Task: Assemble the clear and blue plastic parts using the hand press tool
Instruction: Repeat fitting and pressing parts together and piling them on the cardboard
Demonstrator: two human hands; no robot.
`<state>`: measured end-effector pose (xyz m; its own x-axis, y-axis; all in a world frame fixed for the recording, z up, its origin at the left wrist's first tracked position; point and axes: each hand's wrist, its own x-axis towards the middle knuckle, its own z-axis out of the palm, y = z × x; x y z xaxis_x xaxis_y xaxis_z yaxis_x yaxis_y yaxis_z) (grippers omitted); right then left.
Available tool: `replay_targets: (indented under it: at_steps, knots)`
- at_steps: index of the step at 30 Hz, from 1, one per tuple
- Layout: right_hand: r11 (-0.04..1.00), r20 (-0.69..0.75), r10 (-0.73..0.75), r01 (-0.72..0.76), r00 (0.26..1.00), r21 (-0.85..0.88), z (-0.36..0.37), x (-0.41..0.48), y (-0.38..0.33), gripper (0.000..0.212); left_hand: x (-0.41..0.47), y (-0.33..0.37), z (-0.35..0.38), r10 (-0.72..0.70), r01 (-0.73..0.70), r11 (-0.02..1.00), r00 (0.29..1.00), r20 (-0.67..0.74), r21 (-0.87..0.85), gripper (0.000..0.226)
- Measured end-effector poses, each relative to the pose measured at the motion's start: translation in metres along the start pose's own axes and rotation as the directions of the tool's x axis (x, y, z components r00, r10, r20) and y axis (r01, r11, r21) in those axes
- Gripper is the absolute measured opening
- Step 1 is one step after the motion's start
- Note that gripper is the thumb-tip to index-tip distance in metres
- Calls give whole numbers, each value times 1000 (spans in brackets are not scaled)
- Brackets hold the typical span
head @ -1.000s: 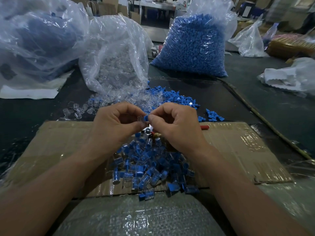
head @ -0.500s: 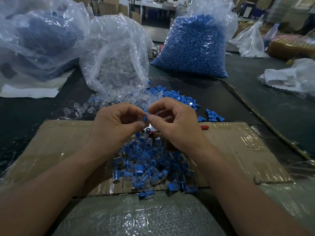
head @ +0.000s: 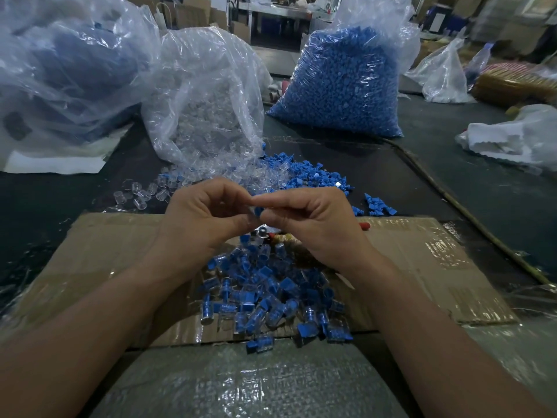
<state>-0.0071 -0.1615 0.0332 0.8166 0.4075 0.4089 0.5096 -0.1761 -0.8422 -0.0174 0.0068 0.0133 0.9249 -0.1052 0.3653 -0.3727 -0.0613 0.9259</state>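
My left hand (head: pixel 202 215) and my right hand (head: pixel 313 221) meet above the cardboard sheet (head: pixel 422 267). Between their fingertips sits a small blue plastic part (head: pixel 258 210) against a clear part, pinched from both sides. Under the hands lies the hand press tool (head: pixel 265 233), mostly hidden, with its red handle tip (head: pixel 364 226) poking out to the right. A heap of joined clear-and-blue pieces (head: pixel 271 297) covers the cardboard near me. Loose blue parts (head: pixel 313 176) and loose clear parts (head: pixel 141 194) lie beyond the hands.
An open bag of clear parts (head: pixel 205 101) stands behind the hands, with a full bag of blue parts (head: pixel 346 82) to its right. Large plastic bags (head: pixel 66 67) fill the far left. A white bag (head: pixel 518 140) lies at right. Woven plastic sheeting (head: pixel 247 384) covers the near edge.
Both hands stay together at the same spot. My right hand's fingers have shifted and flattened over the small part, and the blue part now shows between the fingertips.
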Motion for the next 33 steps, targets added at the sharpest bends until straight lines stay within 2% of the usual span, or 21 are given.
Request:
replay_targets:
  at_steps: [12, 17, 22, 28, 33]
  knots:
    - [995, 23, -37, 39, 999, -94, -4, -1, 3, 40, -1, 5, 0, -77, 76, 997, 996, 39, 21, 17]
    - [974, -37, -108, 98, 993, -205, -4, -1, 4, 30, -2, 11, 1, -111, 117, 988, 991, 69, -97, 13]
    - [947, -12, -151, 141, 988, -290, -1, -1, 5, 26, -1, 13, 3, -197, 200, 972, 980, 34, -123, 15]
    - [933, -13, -212, 198, 977, -300, 2, -2, 5, 24, 1, 14, 1, -252, 258, 952, 966, 56, -167, 5]
    - [914, -15, -254, 235, 967, -329, 2, -2, 4, 21, 2, 12, 1, -257, 270, 946, 962, 92, -180, 9]
